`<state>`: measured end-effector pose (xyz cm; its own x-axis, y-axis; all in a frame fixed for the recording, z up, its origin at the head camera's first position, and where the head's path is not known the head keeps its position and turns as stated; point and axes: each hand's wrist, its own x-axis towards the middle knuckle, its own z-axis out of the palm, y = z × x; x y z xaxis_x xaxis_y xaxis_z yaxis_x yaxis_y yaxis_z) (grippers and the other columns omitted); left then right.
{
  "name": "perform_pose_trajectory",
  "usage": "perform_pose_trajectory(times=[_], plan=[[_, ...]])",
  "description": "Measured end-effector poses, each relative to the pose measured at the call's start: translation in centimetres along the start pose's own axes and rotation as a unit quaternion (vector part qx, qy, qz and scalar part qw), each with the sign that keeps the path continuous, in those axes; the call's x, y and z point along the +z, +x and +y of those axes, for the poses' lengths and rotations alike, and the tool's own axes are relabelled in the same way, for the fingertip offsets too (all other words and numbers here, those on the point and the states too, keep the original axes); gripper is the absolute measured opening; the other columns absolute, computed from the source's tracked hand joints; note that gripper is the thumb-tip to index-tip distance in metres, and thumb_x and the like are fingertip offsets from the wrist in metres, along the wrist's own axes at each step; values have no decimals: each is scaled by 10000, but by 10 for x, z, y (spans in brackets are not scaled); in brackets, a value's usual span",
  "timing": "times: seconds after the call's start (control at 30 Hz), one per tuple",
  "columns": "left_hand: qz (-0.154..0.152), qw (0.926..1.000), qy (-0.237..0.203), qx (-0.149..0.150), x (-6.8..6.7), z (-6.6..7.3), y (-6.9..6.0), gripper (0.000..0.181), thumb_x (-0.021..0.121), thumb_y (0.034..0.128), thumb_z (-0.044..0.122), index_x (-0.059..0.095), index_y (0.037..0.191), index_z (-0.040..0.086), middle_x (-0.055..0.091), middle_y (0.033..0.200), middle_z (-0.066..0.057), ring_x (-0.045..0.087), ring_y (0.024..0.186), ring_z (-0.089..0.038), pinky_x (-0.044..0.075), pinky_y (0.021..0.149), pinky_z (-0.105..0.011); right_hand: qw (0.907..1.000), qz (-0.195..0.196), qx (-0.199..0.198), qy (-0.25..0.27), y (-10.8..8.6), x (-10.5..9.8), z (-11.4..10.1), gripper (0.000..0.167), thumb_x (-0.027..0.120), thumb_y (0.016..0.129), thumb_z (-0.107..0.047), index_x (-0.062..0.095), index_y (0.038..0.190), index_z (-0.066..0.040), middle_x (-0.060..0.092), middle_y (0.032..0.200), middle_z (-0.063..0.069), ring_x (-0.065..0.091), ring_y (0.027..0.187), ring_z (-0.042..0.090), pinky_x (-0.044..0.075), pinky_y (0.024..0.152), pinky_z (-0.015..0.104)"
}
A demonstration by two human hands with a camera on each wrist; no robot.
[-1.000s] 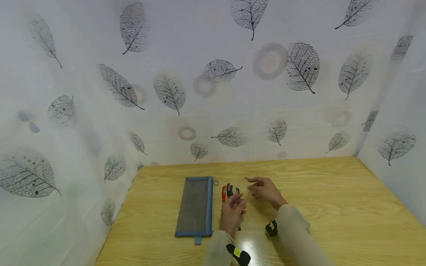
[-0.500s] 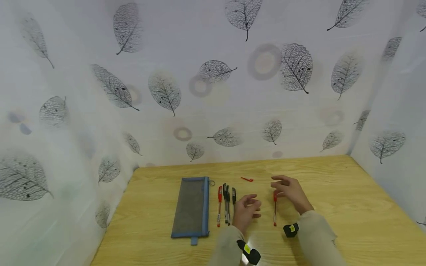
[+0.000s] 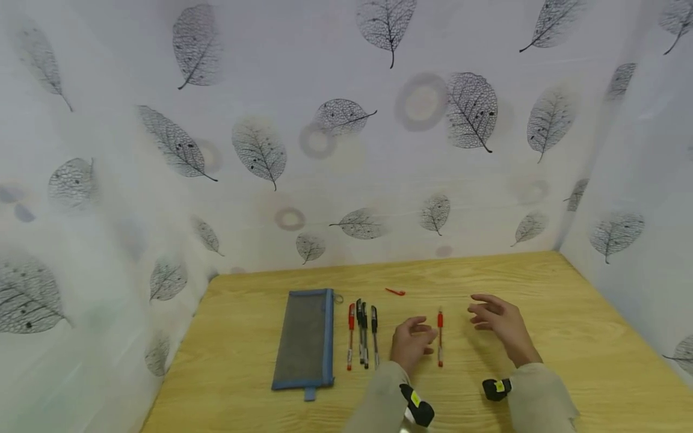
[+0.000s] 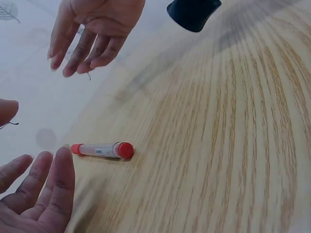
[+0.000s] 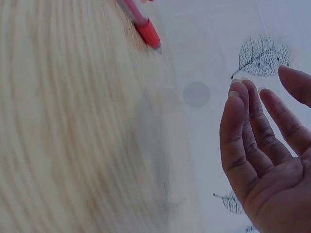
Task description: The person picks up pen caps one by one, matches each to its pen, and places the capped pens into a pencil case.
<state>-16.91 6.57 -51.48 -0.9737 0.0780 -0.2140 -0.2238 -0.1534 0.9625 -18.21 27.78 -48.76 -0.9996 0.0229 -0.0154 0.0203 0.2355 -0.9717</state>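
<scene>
An uncapped red gel pen (image 3: 440, 338) lies on the table between the two hands, its tip pointing away from me. In the right wrist view the bare tip and red grip of this pen (image 5: 147, 33) show. My left hand (image 3: 412, 343) hovers just left of the pen with relaxed fingers, holding nothing. To the pen's right my right hand (image 3: 502, 325) is raised over the table, fingers loosely bent and apart from everything; its palm (image 5: 277, 194) shows bare. Farther back lies a red pen cap (image 3: 396, 292).
Left of my left hand lie a capped red pen (image 3: 350, 337) and several capped black pens (image 3: 364, 334) in a row. Beside them is a grey mesh zip pouch (image 3: 303, 340) with blue edging. A leaf-patterned curtain (image 3: 373, 180) borders the wooden table (image 3: 243, 337).
My right hand has left the red pen and moved right, and the pen now lies alone. My left hand has moved right, away from the row of pens. The head view has shifted slightly.
</scene>
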Motion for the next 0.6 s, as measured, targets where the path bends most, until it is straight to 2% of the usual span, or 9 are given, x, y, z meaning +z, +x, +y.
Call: perform_pose_trajectory(times=[0.13,0.27,0.4,0.53,0.6], plan=[[185,9997,128,-33,10,0,2,414,741,818,36,613,1208,-15,633,976,-78,636,767,-151,572,625,-322,9998,190,-2,104,-8,-11,5,497,627,946,-291,521,1312,29,686,995,-47,665,843,157,565,753,345],[344,9975,618,-10,16,0,3,419,776,785,38,635,1177,4,650,973,-56,623,692,-118,555,599,-282,9994,299,33,183,-14,-17,7,479,621,949,-296,535,1300,19,688,989,-52,664,840,149,567,745,336],[527,9896,1335,96,20,-2,6,419,809,758,78,659,1147,33,663,942,5,606,654,-85,520,585,-251,9989,324,159,298,-17,-22,8,440,620,947,-313,564,1282,-32,690,999,-59,663,849,142,566,757,348],[739,9795,1860,219,24,-6,9,426,836,731,106,676,1120,45,665,912,43,599,747,-79,519,679,-277,9986,339,236,331,-21,-26,10,425,611,954,-311,565,1279,-41,692,1007,-60,661,855,137,565,763,352],[877,9737,2096,173,27,-7,10,423,853,711,121,686,1095,60,654,883,64,586,774,-83,512,719,-297,9984,370,261,352,-22,-28,11,415,617,951,-309,575,1273,-51,694,1002,-67,661,850,137,565,760,352]])
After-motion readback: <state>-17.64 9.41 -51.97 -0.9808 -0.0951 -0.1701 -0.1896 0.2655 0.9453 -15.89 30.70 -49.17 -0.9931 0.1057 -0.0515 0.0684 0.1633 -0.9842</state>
